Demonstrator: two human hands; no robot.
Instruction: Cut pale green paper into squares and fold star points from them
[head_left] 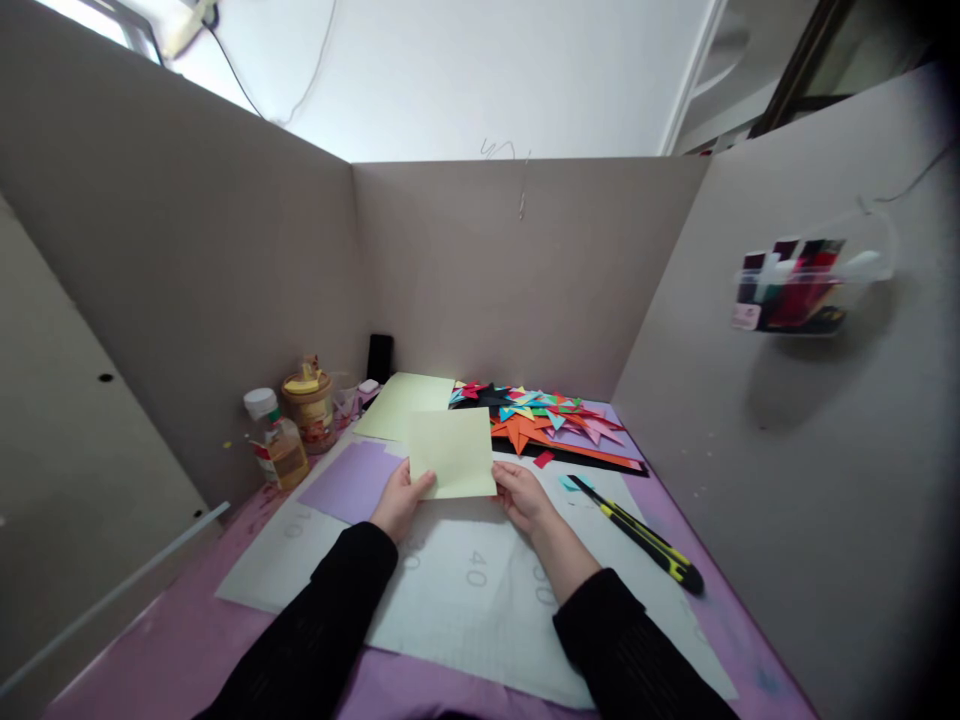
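Note:
A pale yellow square of paper (pixel 451 452) is held up over the mat in both hands. My left hand (pixel 403 498) pinches its lower left corner, the thumb lying on the front. On the opposite side my right hand (pixel 519 493) grips the lower right edge between thumb and fingers. The paper looks flat, with no fold that I can make out. Beneath it lies a white numbered mat (pixel 480 620). A purple paper sheet (pixel 349 482) rests left of my left hand, and a larger pale yellow sheet (pixel 390 405) lies behind the square.
Folded paper stars (pixel 521 432) in several colours are heaped at the back. A black and yellow utility knife (pixel 645 540) lies on the right. On the left stand a bottle (pixel 283 450) and a tub (pixel 310 410). Grey panels (pixel 487 270) enclose three sides.

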